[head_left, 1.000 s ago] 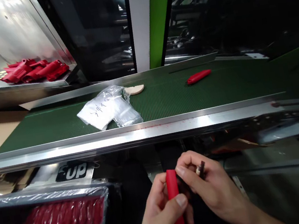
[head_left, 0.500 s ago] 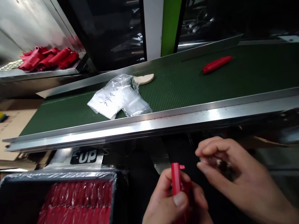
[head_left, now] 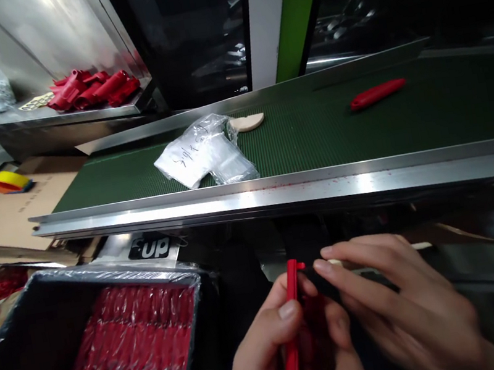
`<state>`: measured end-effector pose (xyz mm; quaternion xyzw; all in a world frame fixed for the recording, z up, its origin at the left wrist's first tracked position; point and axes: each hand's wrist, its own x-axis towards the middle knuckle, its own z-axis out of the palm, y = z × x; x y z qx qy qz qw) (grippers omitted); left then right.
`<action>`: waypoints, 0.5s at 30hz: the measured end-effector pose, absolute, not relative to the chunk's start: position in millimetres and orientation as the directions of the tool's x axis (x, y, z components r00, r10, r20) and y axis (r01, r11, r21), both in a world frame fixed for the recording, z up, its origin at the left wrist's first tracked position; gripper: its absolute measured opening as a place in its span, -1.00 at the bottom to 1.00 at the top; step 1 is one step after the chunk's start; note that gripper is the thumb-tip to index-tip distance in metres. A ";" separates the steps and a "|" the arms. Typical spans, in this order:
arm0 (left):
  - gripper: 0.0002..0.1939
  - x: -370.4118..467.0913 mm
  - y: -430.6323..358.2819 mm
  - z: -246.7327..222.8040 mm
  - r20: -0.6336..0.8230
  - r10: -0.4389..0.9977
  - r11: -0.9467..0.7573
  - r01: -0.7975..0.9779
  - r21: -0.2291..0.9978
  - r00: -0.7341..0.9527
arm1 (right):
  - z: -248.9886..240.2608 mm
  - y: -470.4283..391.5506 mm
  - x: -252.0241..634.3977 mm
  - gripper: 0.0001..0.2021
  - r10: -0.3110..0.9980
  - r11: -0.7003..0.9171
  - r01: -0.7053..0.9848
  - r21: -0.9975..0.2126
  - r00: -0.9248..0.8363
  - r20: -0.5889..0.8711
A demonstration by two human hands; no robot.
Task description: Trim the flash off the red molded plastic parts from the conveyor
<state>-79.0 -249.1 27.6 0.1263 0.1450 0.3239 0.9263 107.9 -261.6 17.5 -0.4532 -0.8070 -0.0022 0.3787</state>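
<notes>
My left hand (head_left: pixel 275 337) is closed around a long red plastic part (head_left: pixel 291 281), held upright, with a small red tab sticking out to the right near its top. To the right, my right hand (head_left: pixel 400 298) pinches a slim tool with a cream handle (head_left: pixel 335 263), its thin dark tip pointing left at the tab. Whether the tip touches the tab I cannot tell. Below left stands a dark bin (head_left: pixel 115 274) lined with clear plastic, with rows of red plastic pieces (head_left: pixel 129 360) in it.
Ahead runs a green conveyor belt (head_left: pixel 314 137) with a metal edge rail (head_left: pixel 213 206). On it lie a red piece (head_left: pixel 377 93), a labelled plastic bag (head_left: pixel 200 155) and a pale half-round piece (head_left: pixel 249 123). Red parts (head_left: pixel 94 89) are heaped on a metal shelf; cardboard (head_left: pixel 3 217) lies left.
My right hand has turned and come closer to the red part, with the cream-handled tool now showing between its fingers. The view has shifted a little, moving the belt's red piece rightward.
</notes>
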 end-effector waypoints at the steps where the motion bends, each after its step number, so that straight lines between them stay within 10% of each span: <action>1: -0.77 -77.8 -249.2 27.4 -0.176 0.641 0.754 -0.572 0.323 0.747 | 17.5 -261.5 107.7 -0.68 0.728 0.588 0.735 -0.337 -0.300 0.616; 15: -0.79 -71.7 -252.4 29.0 -0.221 0.637 0.771 -0.608 0.190 0.739 | 17.0 -262.7 109.6 -0.65 0.724 0.593 0.733 -0.332 -0.306 0.618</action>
